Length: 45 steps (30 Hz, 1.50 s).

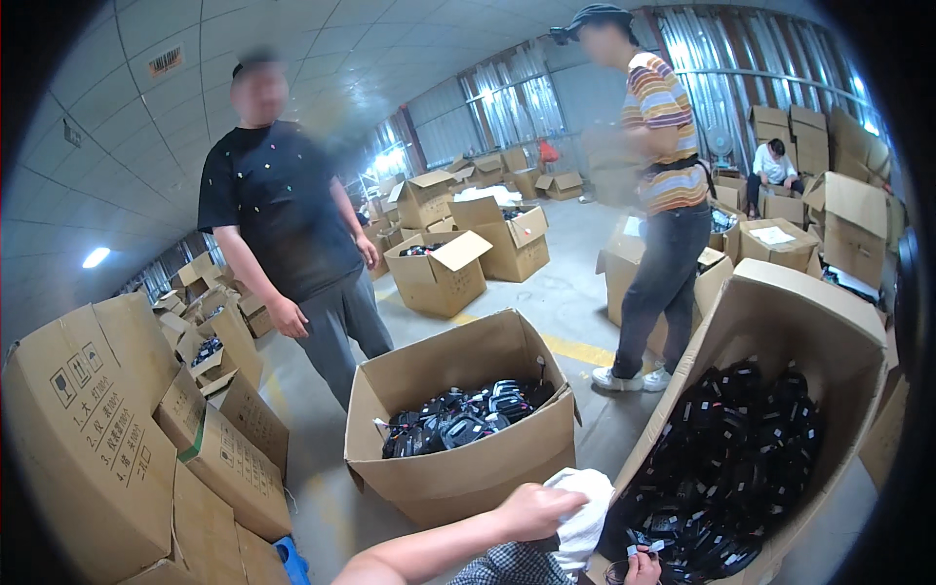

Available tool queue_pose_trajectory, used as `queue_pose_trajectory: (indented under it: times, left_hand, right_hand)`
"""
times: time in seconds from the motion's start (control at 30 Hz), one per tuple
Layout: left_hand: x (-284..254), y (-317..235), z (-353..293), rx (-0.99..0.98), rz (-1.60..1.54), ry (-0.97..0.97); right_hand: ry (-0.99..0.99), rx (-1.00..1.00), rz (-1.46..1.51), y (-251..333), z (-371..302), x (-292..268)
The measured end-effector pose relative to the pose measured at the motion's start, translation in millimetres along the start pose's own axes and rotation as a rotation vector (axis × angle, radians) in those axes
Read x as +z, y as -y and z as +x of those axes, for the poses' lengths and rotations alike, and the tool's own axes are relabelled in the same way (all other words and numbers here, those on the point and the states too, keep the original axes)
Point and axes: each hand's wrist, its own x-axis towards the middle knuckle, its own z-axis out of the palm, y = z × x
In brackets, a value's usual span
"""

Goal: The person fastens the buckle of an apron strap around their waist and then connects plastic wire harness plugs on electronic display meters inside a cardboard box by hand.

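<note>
My left hand [541, 510] is closed on a bunched white cloth [583, 515], held in front of a large open carton. At the lower edge, only the fingers of my right hand [643, 566] show. They are pinched round a thin cable with small white ends [639, 546]. That hand is at the near wall of a tall carton [807, 292] on the right, filled with black plastic parts [726, 458] bearing white tags. Another carton [458, 483], straight ahead, holds more black parts with wires [468, 414]. A dark checked fabric [502, 565] lies below my left wrist.
Stacked cartons [88, 439] line the left, with a blue object [291, 561] at their foot. One person in black [283, 205] stands beyond the middle carton; another in a striped shirt [668, 136] stands farther right. Open cartons [439, 283] stand behind them. A person sits [775, 168] far right.
</note>
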Motion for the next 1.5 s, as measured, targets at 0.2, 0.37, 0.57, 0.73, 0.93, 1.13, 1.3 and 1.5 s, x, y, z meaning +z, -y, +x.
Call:
queue_pose_trajectory:
  times: [0.2, 0.37, 0.57, 0.73, 0.93, 1.13, 1.3, 1.5]
  left_hand:
    - [60.1, -23.8, 82.9, 0.146, -0.128, -0.121]
    - [112.2, -43.4, 63.0, 0.211, -0.162, 0.122]
    - [163.5, -69.5, 15.0, 0.095, -0.303, 0.573]
    - [159.9, -82.9, -9.9, -0.134, -0.73, 0.359]
    - [160.7, -79.0, -15.0, -0.104, -0.628, 0.466]
    - [125.6, -86.5, -5.3, 0.024, -0.698, 0.178]
    - [-1.0, -88.0, 10.1, -0.052, -0.774, -0.13]
    - [-110.1, -23.2, 53.7, -0.066, -0.758, -0.421]
  right_hand:
    - [-0.296, -0.028, -0.094, -0.7, 3.9, 0.0]
    - [-0.223, -0.216, -0.122, 33.1, 8.0, -24.9]
    - [0.145, 0.081, 0.342, -10.4, -19.4, 6.4]
    - [0.224, 0.138, 0.119, 40.8, -18.0, -32.2]
    - [0.361, 0.324, -0.067, 51.2, -26.9, -34.1]
    - [0.244, -0.012, -0.111, -62.8, -47.9, 17.4]
    - [0.18, -0.049, -0.185, 22.1, -34.3, -28.7]
    - [0.174, -0.026, -0.117, 44.8, -22.8, -26.4]
